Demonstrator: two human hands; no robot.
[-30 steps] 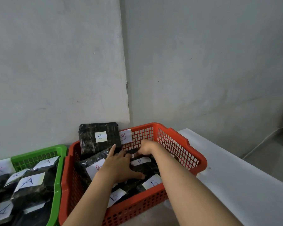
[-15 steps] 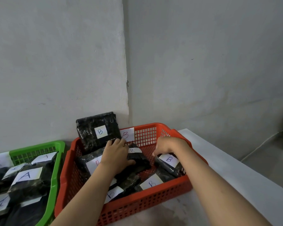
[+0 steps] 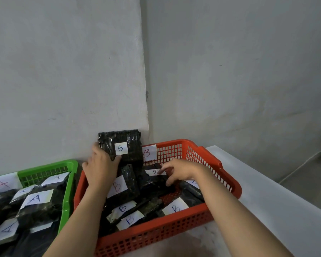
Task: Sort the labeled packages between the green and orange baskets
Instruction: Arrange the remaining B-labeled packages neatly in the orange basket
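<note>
**Two baskets in a bare grey corner**

A white table (image 3: 267, 191) sits against plain grey walls (image 3: 63, 71) that meet in a corner at 12 o'clock. The orange basket (image 3: 220, 164) at 6 o'clock holds black packages labelled B; the green basket (image 3: 67, 191) at 8 o'clock holds ones labelled A. The left hand (image 3: 100, 169) grips the lower edge of an upright B package (image 3: 130, 145) propped at the orange basket's far end. The right hand (image 3: 180, 171) hovers half-curled over a smaller package (image 3: 152, 180); whether it touches cannot be told.

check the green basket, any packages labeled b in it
No, the labels readable in the green basket all read A, while the B packages lie in the orange basket.
</note>
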